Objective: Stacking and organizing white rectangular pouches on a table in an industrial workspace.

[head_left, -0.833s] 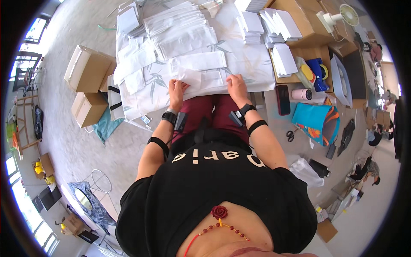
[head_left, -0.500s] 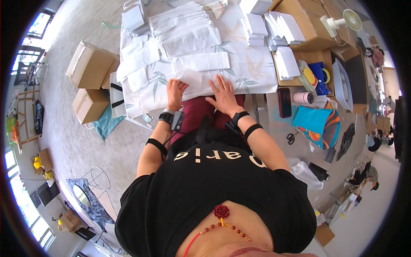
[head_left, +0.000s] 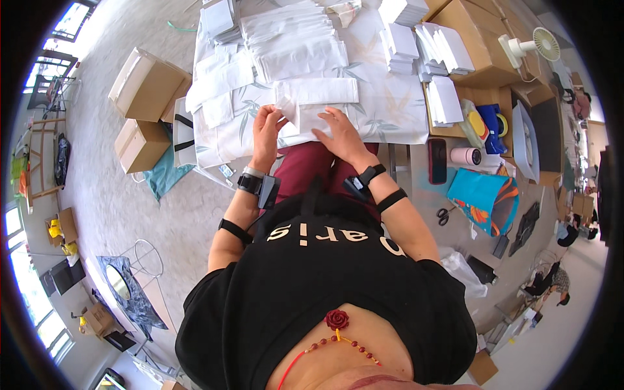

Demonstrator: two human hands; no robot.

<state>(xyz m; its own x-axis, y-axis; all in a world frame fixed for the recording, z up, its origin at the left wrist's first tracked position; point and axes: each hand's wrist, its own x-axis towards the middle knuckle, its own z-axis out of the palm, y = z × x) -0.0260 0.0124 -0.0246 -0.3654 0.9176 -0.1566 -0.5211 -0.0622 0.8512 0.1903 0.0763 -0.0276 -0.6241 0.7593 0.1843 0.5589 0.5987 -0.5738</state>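
Head view: a thin, semi-see-through white sheet [head_left: 286, 108] was seen w/ one edge raised near the front of a table in a white leaf-print cover [head_left: 396, 120], just below a long folded white paper strip [head_left: 327, 91]. Beneath it, a flat white paper-like pc. [head_left: 311, 117] was laid out. Judged from the pose, the step was best done w/ the raised edge kept taut & straight, only light pressure being applied, so no crease would be set. At the bare, dark-banded L hand [head_left: 266, 133], fingers were curled close together at the sheet's left edge; whether it was firmly clamped couldn't be told. At the bare, dark-banded R hand [head_left: 344, 138], fingers were spread, thumb held apart, nothing gripped; fingertip contact w/ the flat pc. couldn't be confirmed.
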